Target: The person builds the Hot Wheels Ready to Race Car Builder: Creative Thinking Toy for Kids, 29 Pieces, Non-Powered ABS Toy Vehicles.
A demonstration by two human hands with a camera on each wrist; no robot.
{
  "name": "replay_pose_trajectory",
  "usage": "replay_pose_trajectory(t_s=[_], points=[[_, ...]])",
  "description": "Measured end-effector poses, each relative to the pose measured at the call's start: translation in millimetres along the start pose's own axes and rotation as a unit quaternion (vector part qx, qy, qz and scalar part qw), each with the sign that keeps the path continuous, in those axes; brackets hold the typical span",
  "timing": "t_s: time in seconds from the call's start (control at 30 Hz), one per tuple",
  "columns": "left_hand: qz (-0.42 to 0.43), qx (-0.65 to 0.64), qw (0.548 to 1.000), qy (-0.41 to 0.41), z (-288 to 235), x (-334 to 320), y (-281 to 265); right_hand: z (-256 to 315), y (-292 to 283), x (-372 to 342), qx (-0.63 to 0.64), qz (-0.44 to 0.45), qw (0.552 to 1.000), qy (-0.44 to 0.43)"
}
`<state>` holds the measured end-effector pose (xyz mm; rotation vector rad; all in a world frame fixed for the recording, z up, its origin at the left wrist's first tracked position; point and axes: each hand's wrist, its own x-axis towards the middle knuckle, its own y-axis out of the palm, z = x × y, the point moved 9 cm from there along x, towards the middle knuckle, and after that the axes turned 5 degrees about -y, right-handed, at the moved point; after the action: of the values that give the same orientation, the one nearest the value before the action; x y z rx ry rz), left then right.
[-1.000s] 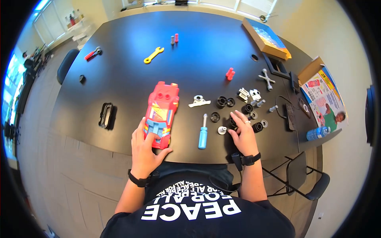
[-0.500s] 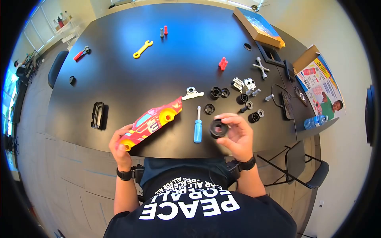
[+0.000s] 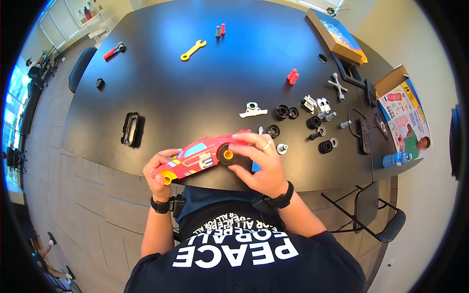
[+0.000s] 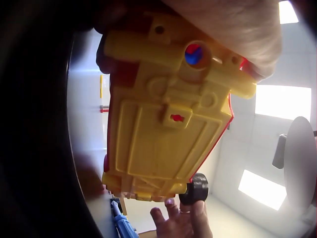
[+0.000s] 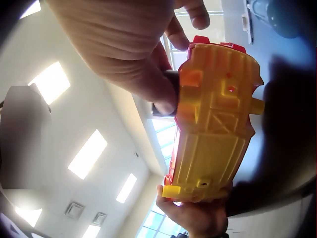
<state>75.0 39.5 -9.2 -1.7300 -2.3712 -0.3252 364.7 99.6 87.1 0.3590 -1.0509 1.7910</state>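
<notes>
The left hand [image 3: 159, 171] grips one end of a red toy car [image 3: 195, 158], which is tilted up off the table on its side. At the car's other end the right hand [image 3: 264, 166] holds a black wheel [image 3: 225, 155] against the yellow hub. In the left wrist view the car's yellow underside [image 4: 153, 139] faces the camera, and the black wheel [image 4: 194, 189] sits at one corner, touched by fingers. The right wrist view shows the thumb [image 5: 163, 99] pressing on that wheel, beside the yellow underside [image 5: 213, 148].
Several black wheels [image 3: 282, 112] and grey pieces lie right of the car. A blue screwdriver [image 3: 256, 166] is partly behind the right hand. Farther back are a yellow wrench [image 3: 194, 50] and red pieces [image 3: 292, 77]. A black frame part [image 3: 130, 129] lies left; a bottle [image 3: 396, 159] and boxes right.
The left hand has lifted the car and turned it on its side. The right hand has picked up a wheel from the table and brought it leftward to the car's hub.
</notes>
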Motion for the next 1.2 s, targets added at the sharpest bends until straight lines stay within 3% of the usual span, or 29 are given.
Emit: replay_pose_trajectory(t_s=[0.07, 0.2, 0.3, 0.37, 0.47, 0.57, 0.6, 0.7, 0.73, 0.9, 1.03, 1.1, 1.13, 1.2], points=[[0.004, 0.003, 1.000, -0.003, -0.2, -0.8, 0.0, -9.3, 3.8, -1.5, 0.006, -0.005, 0.999, 0.047], [0.000, 0.003, 1.000, 0.003, 0.6, -1.0, 1.1, -1.2, -8.7, -3.6, 0.024, -0.023, 0.999, 0.042], [-0.015, 0.001, 1.000, 0.006, 0.8, -2.0, 0.4, -15.6, -59.5, -18.8, -0.068, -0.062, 0.994, 0.060], [-0.012, -0.002, 1.000, 0.002, 3.2, -2.4, 1.9, -33.0, -98.8, -33.5, -0.101, -0.099, 0.976, 0.163], [-0.012, 0.015, 0.999, -0.040, 5.2, 0.5, 2.8, -52.0, -154.5, -61.4, -0.201, -0.130, 0.942, 0.234], [-0.024, 0.037, 0.997, -0.070, 2.4, -6.6, 6.7, -65.3, -194.7, -94.0, -0.344, -0.103, 0.894, 0.269], [-0.014, 0.025, 0.994, -0.106, 9.3, -13.2, 4.1, -73.9, -203.5, -106.8, -0.334, -0.103, 0.888, 0.299], [-0.021, -0.010, 0.985, -0.169, -15.6, -21.8, 30.8, -84.9, -208.9, -120.6, -0.321, -0.094, 0.891, 0.307], [0.027, -0.022, 0.976, -0.214, -11.3, -25.2, 35.1, -92.3, -207.6, -125.1, -0.310, -0.090, 0.892, 0.315], [0.084, -0.065, 0.963, -0.246, -12.9, -33.9, 52.1, -119.2, -193.7, -127.0, -0.280, -0.039, 0.893, 0.350], [0.130, -0.104, 0.952, -0.256, -11.8, -44.6, 64.5, -125.6, -194.2, -122.4, -0.339, 0.000, 0.905, 0.258], [0.110, -0.131, 0.952, -0.253, -16.2, -46.7, 72.7, -113.9, -195.6, -113.5, -0.200, -0.099, 0.919, 0.325], [0.105, -0.143, 0.950, -0.258, -15.8, -48.4, 75.5, -101.6, -186.2, -102.5, -0.074, -0.149, 0.925, 0.343], [0.103, -0.116, 0.954, -0.258, -11.5, -49.4, 78.1, -72.2, -158.9, -74.0, 0.059, -0.152, 0.943, 0.291]])
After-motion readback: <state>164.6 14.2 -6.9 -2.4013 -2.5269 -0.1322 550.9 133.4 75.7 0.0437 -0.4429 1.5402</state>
